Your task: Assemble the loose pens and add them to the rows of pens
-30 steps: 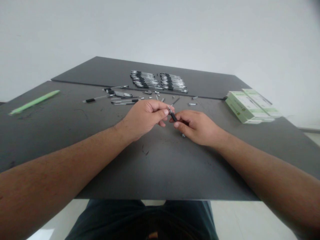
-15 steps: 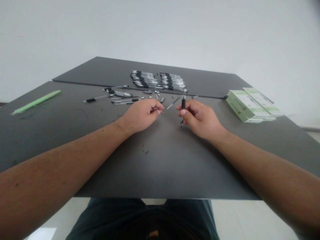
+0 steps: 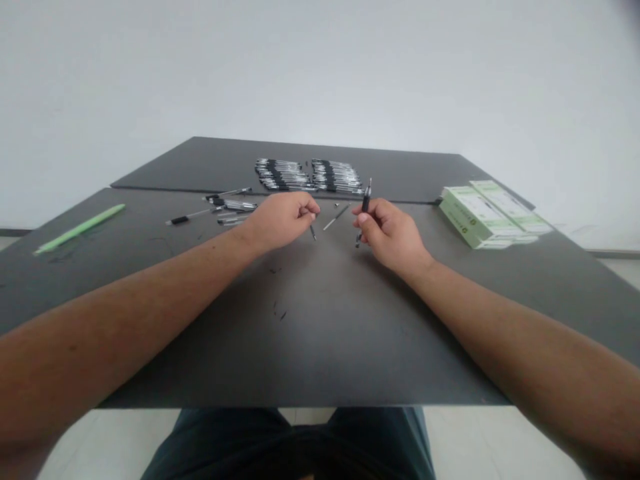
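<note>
My right hand (image 3: 395, 233) is closed around a clear-barrelled pen (image 3: 367, 200) with a black grip, held nearly upright with its pointed metal tip up. To its left, my left hand (image 3: 285, 219) has thumb and fingers pinched together just above the table. A short thin dark piece (image 3: 313, 233) shows below those fingertips; whether it is held or lies on the table is unclear. Between the hands a thin refill-like stick (image 3: 337, 217) rests on the table, with a tiny part (image 3: 337, 205) beyond it.
Two rows of pens, a left row (image 3: 283, 175) and a right row (image 3: 336, 177), lie near the table seam. Loose pens (image 3: 233, 205) lie beyond my left forearm. A green stick-like object (image 3: 80, 230) is at far left, green-and-white boxes (image 3: 480, 217) at right.
The camera view has shifted. My left hand has moved slightly away from the right, and a dark piece now shows under its fingertips. The pen in my right hand leans slightly more.
</note>
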Demonstrator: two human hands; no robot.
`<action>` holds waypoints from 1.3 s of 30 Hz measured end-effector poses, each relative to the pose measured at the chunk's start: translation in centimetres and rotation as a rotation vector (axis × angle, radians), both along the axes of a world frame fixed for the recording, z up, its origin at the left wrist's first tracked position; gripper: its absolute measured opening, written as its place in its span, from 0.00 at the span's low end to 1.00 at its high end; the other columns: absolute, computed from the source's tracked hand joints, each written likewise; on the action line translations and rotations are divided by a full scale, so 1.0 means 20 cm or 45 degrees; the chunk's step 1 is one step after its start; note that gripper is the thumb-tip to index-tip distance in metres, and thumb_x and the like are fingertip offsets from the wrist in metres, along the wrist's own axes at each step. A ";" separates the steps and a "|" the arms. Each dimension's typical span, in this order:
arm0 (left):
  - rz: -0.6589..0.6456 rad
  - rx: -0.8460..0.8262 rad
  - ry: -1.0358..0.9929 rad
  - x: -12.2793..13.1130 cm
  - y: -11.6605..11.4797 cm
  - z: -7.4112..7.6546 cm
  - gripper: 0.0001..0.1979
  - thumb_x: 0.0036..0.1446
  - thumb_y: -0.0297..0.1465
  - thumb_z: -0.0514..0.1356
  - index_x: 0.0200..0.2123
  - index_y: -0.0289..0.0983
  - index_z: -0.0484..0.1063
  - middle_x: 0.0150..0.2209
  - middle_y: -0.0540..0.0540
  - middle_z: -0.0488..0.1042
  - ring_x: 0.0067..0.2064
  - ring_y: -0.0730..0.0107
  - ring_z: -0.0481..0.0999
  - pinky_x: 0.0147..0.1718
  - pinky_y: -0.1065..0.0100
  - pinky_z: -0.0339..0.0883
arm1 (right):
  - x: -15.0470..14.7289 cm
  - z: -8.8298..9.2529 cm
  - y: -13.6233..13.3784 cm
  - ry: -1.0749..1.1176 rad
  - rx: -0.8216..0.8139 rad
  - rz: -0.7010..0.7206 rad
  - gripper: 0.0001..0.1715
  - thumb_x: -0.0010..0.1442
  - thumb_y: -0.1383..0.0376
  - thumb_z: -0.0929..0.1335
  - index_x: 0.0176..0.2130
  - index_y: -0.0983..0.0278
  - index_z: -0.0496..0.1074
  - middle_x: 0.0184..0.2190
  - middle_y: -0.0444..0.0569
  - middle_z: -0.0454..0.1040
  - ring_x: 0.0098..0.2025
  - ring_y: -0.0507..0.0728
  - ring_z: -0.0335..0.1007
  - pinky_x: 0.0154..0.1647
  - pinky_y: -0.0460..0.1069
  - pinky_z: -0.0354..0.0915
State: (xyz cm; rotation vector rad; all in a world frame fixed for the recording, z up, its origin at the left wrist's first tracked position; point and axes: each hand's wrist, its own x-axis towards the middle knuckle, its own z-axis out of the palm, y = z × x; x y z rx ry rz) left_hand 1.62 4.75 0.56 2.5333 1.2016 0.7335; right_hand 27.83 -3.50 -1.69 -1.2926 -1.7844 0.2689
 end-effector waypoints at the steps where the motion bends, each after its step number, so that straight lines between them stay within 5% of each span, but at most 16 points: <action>1: -0.016 0.056 0.090 0.04 0.05 0.02 0.14 0.68 0.31 0.62 0.50 0.36 0.86 0.45 0.41 0.89 0.48 0.56 0.87 0.53 0.60 0.76 | 0.00 0.00 0.01 0.009 0.005 -0.010 0.14 0.74 0.55 0.68 0.51 0.59 0.79 0.39 0.51 0.85 0.43 0.65 0.84 0.47 0.58 0.74; 11: 0.043 0.207 0.642 0.46 0.36 0.06 0.16 0.67 0.31 0.62 0.52 0.37 0.87 0.49 0.33 0.88 0.52 0.44 0.85 0.50 0.55 0.73 | 0.01 0.01 0.02 0.001 0.056 -0.021 0.09 0.74 0.58 0.67 0.46 0.59 0.76 0.38 0.52 0.84 0.44 0.64 0.82 0.47 0.57 0.73; 20: 0.040 0.092 0.755 0.61 0.51 -0.03 0.04 0.58 0.27 0.69 0.35 0.37 0.86 0.32 0.38 0.83 0.45 0.51 0.81 0.47 0.61 0.68 | 0.00 0.02 0.04 -0.021 0.099 0.013 0.08 0.74 0.59 0.68 0.45 0.58 0.75 0.39 0.51 0.84 0.44 0.63 0.81 0.49 0.57 0.72; 23: 0.032 0.096 0.714 0.59 0.52 -0.03 0.05 0.59 0.27 0.68 0.35 0.37 0.86 0.34 0.38 0.83 0.44 0.52 0.81 0.47 0.62 0.68 | 0.01 0.02 0.04 -0.029 0.085 0.017 0.08 0.74 0.58 0.67 0.44 0.58 0.75 0.39 0.50 0.83 0.44 0.63 0.80 0.48 0.57 0.72; 30: 0.068 0.102 0.401 0.38 0.29 0.08 0.15 0.65 0.25 0.62 0.47 0.37 0.89 0.45 0.39 0.87 0.50 0.50 0.84 0.54 0.58 0.71 | 0.01 0.03 0.03 -0.036 0.071 0.033 0.10 0.74 0.57 0.67 0.44 0.59 0.75 0.38 0.51 0.82 0.43 0.63 0.80 0.48 0.56 0.71; 34: 0.088 -0.441 -0.204 0.23 0.07 0.09 0.08 0.64 0.25 0.67 0.44 0.37 0.86 0.34 0.47 0.82 0.34 0.65 0.78 0.39 0.64 0.72 | 0.00 0.03 0.02 -0.030 0.066 0.042 0.11 0.74 0.57 0.67 0.45 0.60 0.76 0.38 0.52 0.83 0.43 0.63 0.80 0.48 0.55 0.70; 39: 0.134 -1.031 -0.923 0.10 -0.15 0.05 0.05 0.65 0.21 0.67 0.40 0.35 0.78 0.30 0.49 0.73 0.30 0.71 0.73 0.31 0.69 0.70 | -0.02 0.04 0.00 -0.054 0.048 0.055 0.11 0.74 0.58 0.67 0.47 0.60 0.78 0.38 0.51 0.84 0.44 0.63 0.81 0.48 0.55 0.71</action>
